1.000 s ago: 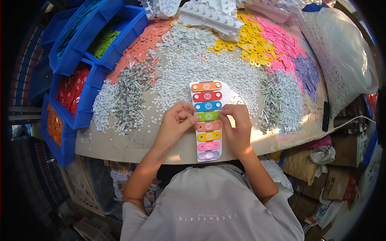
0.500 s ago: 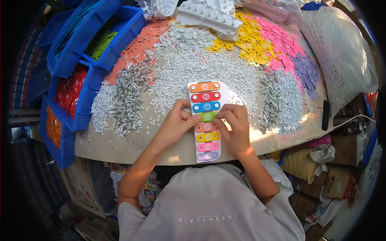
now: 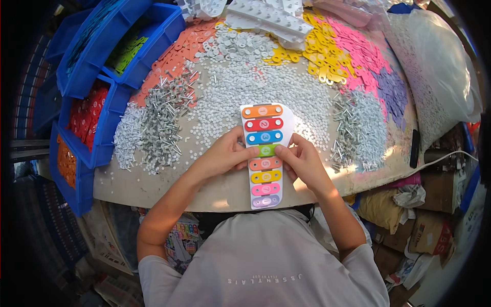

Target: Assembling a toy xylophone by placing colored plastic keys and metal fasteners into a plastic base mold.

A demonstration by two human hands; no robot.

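A toy xylophone (image 3: 265, 163) with a white base lies upright before me at the table's near edge, its coloured bars running from orange at the top to lilac at the bottom. My left hand (image 3: 227, 153) grips its left side, thumb pressed on the left end of the green bar (image 3: 267, 150). From the other side my right hand (image 3: 305, 159) grips it, thumb on that bar's right end; fingers of both hands curl beneath the base. White round caps sit on the ends of the orange, red and blue bars. Below the green bar, the ends show holes without white caps.
Small white caps (image 3: 225, 97) cover the table's middle, with metal pin piles (image 3: 166, 123) left and right. Orange, yellow (image 3: 327, 56), pink and purple bars lie behind. Blue bins (image 3: 120, 107) stand at left, a clear bag (image 3: 434, 66) at right.
My right hand has gone from a pinch above the green bar's right end to pressing it with the thumb, fingers under the base. My left forearm has swung outward.
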